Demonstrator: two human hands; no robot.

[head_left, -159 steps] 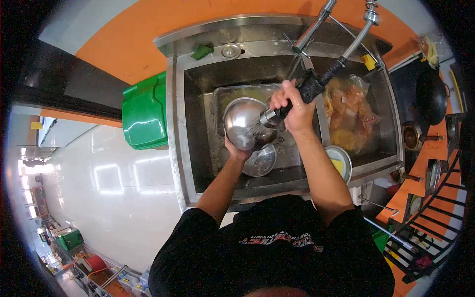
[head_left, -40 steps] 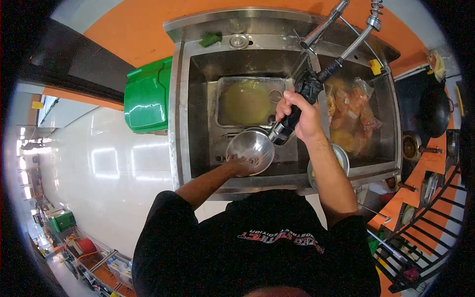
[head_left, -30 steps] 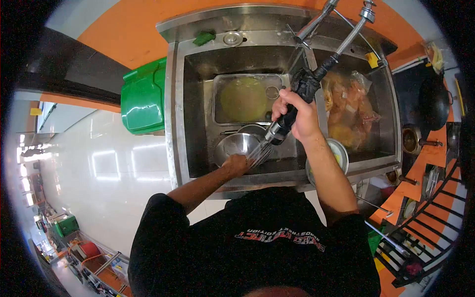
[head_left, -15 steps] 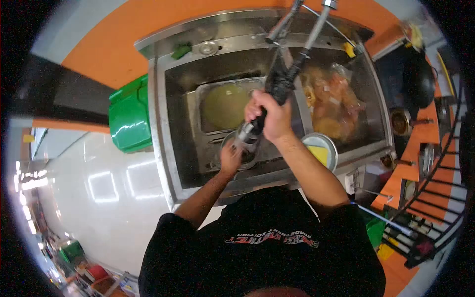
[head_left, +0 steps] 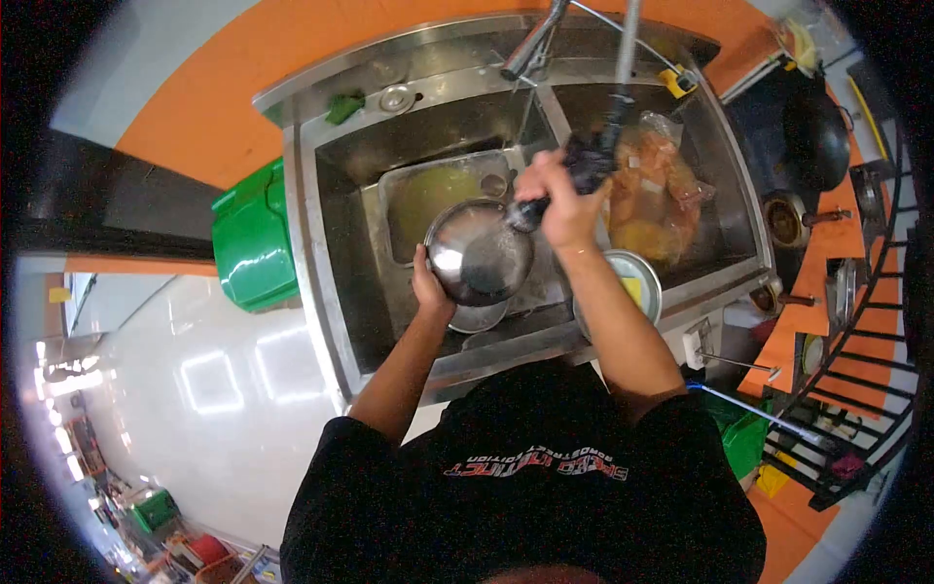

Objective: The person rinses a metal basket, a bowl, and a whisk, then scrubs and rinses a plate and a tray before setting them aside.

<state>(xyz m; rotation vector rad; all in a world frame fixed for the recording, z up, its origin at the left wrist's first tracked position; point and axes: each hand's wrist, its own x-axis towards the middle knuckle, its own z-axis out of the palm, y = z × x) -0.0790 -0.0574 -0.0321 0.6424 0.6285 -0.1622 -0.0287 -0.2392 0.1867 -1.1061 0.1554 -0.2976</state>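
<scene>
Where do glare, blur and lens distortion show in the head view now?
Head view: white glare on the round, silver metal bowl and the glossy white floor; head view: the black-wrapped spray handle in the right hand looks soft, perhaps motion blur; head view: fisheye bending curves the rectangular grey steel sink, and the corners go black.

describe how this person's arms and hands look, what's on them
The left hand and right hand show no gloves, and the forearms are bare. The sleeves are short and black, part of a black shirt with red and whitish lettering across its front.
</scene>
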